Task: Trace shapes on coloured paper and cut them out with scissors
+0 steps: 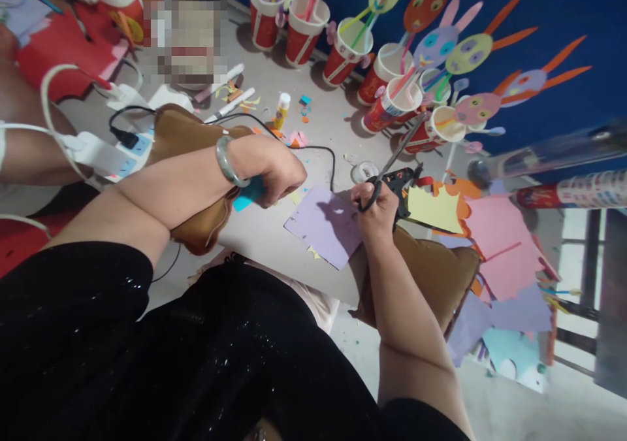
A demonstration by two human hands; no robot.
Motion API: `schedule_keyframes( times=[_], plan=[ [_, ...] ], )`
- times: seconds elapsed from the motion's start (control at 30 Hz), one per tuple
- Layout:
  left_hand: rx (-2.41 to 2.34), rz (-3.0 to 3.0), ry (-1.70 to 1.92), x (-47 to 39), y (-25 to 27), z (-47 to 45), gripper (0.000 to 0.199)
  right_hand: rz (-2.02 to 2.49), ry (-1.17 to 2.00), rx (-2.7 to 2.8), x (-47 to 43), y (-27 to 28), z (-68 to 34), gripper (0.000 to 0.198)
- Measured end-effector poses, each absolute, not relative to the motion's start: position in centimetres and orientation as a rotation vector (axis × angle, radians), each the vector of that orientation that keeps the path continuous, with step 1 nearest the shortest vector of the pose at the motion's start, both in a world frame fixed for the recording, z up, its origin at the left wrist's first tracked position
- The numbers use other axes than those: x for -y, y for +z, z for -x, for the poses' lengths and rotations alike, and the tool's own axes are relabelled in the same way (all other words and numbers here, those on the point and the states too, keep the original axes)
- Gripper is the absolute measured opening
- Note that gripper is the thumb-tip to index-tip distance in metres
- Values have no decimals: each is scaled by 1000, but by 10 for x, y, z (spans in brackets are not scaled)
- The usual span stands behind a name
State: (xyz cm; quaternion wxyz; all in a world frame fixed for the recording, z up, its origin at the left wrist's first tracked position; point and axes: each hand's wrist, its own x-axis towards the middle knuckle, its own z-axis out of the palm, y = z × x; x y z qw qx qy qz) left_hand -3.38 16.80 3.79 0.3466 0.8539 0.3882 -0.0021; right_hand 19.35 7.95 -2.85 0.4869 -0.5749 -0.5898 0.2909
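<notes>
My right hand (377,215) grips a pair of scissors (392,163) by the dark handles, with the blades pointing up and away. Beneath it and to its left lies a sheet of lilac paper (326,228) with small cut marks along its edge. My left hand (279,170), a bangle at its wrist, is closed with the fingers curled downward, so what they hold is hidden. Bright blue paper (249,194) shows just under that hand; whether the fingers touch it I cannot tell. A black glue gun (399,186) lies beside my right hand.
Red-and-white paper cups (306,29) with paper animal faces line the blue wall. A glue stick (281,111), tape roll (365,172) and power strip (132,150) are on the table. Brown cushions (431,271) lie under my arms. Coloured paper (509,238) is piled right. Another person's arm is at left.
</notes>
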Motion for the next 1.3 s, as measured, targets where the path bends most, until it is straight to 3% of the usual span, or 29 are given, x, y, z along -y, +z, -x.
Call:
schedule_keyframes(
  times=[0.17, 0.33, 0.7, 0.8, 1.0, 1.3],
  plan=[
    [-976, -2247, -76, -170, 37, 39, 23, 1378, 710, 1426, -79, -30, -195, 62],
    [-832, -2369, -590, -178, 43, 32, 14, 1360, 705, 1432, -78, -29, -196, 62],
    [-601, -2365, -816, -171, 49, 27, 15, 1368, 722, 1445, -77, -27, -196, 63],
    [-652, -2402, -657, -171, 55, 29, 14, 1385, 717, 1444, -77, -26, -196, 63],
    [-641, -2522, -490, -174, 53, 26, 37, 1385, 686, 1466, -76, -27, -196, 63],
    [-636, -2548, -393, -167, 42, 24, 19, 1450, 708, 1413, -74, -24, -196, 55]
  ],
)
